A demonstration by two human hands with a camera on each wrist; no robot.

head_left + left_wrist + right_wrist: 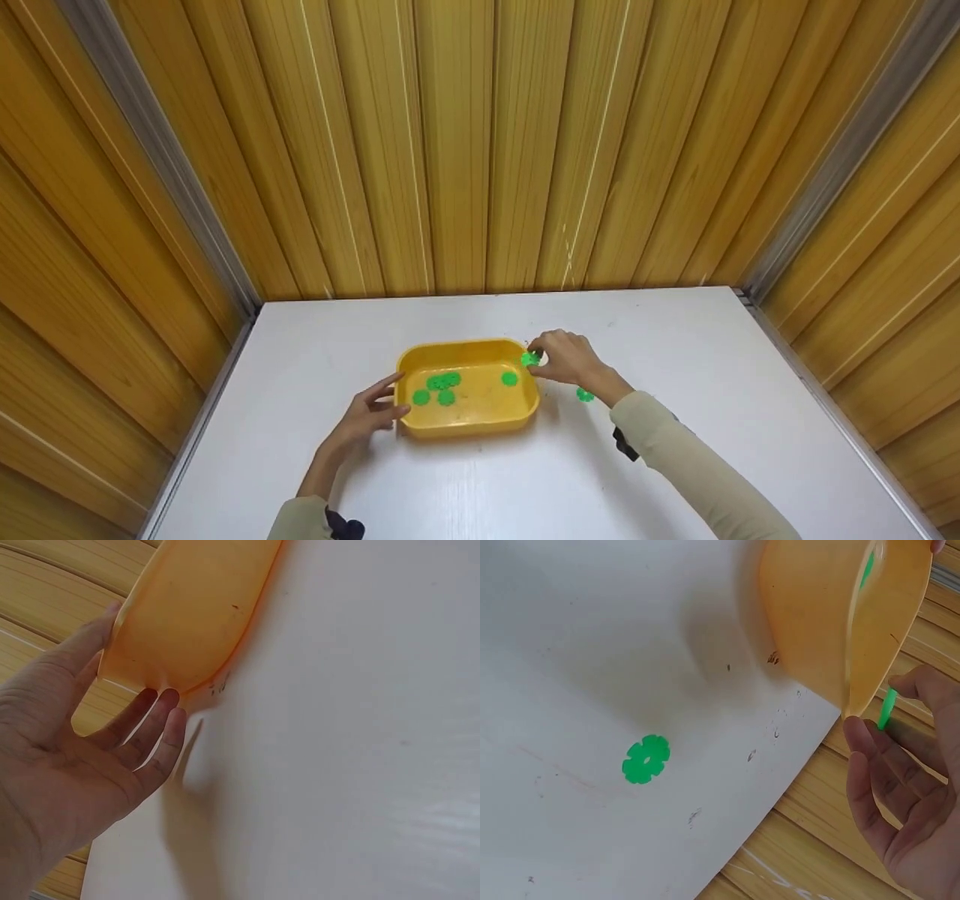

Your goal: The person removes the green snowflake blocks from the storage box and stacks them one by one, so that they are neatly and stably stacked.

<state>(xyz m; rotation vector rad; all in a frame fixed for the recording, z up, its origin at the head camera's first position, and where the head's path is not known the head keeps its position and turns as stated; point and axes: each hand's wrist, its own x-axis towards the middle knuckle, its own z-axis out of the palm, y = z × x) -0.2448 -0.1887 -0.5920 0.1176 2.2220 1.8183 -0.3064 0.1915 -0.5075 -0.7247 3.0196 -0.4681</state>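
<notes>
Nearest the camera, a left sleeve (pixel 298 519) and a right sleeve (pixel 697 465), both pale, are seen over a white desk (pixel 705 360). One yellow tray (pixel 472 431) is set on the desk, short of the far edge and slightly closer to the left edge than to the right. At least five green discs are held in it: an overlapping cluster (pixel 442 382) of two or more, whose exact number cannot be told, two single discs (pixel 446 397) just beside it towards the near left corner, and one lone disc (pixel 510 379) towards the right end. The tray's left end is gripped by the left hand (pixel 369 414), with the thumb at the rim and fingertips against the outer wall. One more disc, the raised disc (pixel 530 358), is pinched between thumb and forefinger of the right hand (pixel 566 358) at the tray's right end, near the far corner. One loose disc (pixel 584 394) is left flat on the desk, between the tray and the right edge. Behind the far edge, wood-patterned panels (pixel 457 150) are seen.
</notes>
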